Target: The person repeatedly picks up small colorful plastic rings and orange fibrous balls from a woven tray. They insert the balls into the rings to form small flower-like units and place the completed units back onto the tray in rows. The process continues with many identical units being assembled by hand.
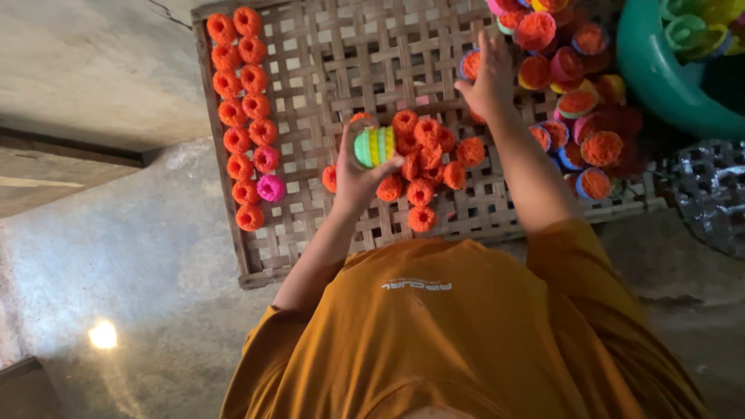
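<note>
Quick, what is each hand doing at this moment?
Left hand: closed around a stack of green and yellow plastic cups.
Right hand: open, fingers spread, touching a blue-rimmed cup of orange powder.

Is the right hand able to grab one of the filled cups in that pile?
Probably yes. The right hand is stretched out with fingers spread, right beside the pile of filled cups, and nothing lies between them. The left hand holds a stack of empty cups.

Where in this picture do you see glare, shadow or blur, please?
Head view: a bright glare spot lies on the grey floor; the green tub corner sits in deep shadow; the right hand looks slightly motion-blurred; the left hand with its stack of small coloured cups reads sharper.
</note>
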